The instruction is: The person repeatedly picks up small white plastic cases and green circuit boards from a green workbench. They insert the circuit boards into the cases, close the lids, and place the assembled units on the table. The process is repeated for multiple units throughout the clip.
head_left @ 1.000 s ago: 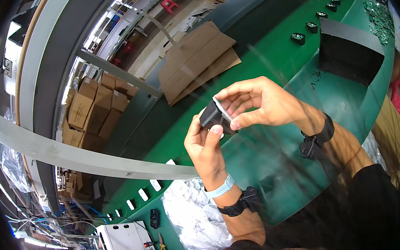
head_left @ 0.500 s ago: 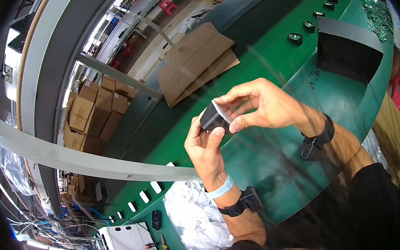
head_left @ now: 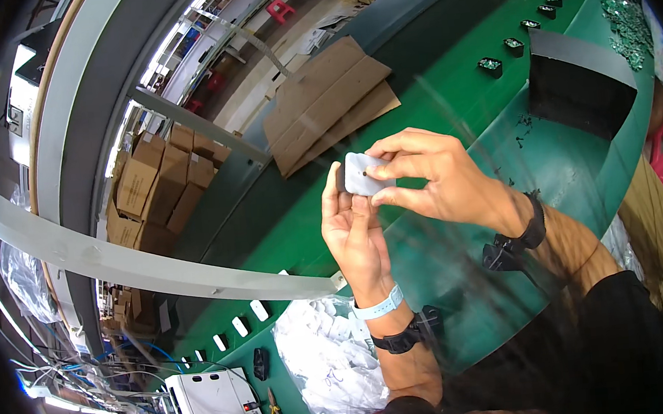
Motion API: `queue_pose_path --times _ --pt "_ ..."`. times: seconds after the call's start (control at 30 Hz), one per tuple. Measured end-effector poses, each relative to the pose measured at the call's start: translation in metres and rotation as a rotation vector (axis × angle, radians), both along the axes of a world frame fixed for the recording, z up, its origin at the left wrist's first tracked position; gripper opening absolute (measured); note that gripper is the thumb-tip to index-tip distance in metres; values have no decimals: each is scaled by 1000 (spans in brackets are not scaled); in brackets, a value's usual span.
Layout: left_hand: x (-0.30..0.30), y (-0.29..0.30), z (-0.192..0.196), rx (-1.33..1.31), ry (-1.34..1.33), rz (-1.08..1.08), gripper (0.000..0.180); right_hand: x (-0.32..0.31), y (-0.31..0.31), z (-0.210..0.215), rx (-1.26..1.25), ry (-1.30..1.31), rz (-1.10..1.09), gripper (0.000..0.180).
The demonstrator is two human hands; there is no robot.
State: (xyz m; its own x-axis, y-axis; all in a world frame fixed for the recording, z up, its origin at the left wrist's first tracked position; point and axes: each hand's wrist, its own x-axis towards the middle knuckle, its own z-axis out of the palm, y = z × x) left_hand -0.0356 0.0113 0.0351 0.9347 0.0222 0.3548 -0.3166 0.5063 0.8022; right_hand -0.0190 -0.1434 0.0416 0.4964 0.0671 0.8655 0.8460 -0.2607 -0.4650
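Over the green work surface, both hands meet at a small black housing (head_left: 340, 178) with a white cover (head_left: 360, 180) on its face. A small dark hole shows in the cover's middle. My left hand (head_left: 356, 240) is closed around the black housing from below, thumb against its lower edge. From the right, my right hand (head_left: 448, 178) has its fingers and thumb on the white cover. How well the cover sits on the housing I cannot tell. Nearest my left wrist lies a clear plastic bag (head_left: 329, 359) of white parts.
Black housings (head_left: 490, 67) with green boards stand in a row along the green belt (head_left: 446, 81), and white-faced units (head_left: 259, 311) at lower left. A black box (head_left: 579, 90), cardboard sheets (head_left: 323, 102), pliers (head_left: 276, 410), a white machine (head_left: 210, 402) and a curved grey rail (head_left: 157, 263) surround me.
The housing has turned in my hands, so its white cover now faces me instead of showing edge-on. My left hand has shifted slightly right and rotated with it.
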Motion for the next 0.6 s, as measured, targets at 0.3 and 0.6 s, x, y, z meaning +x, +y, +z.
queue_pose_path --times 0.3,0.6 --pt "0 13 -1 156 7 46 52 1 -4 3 91 228 177 27" --pt "4 15 -8 494 -123 171 41 7 0 -3 -13 301 231 46"
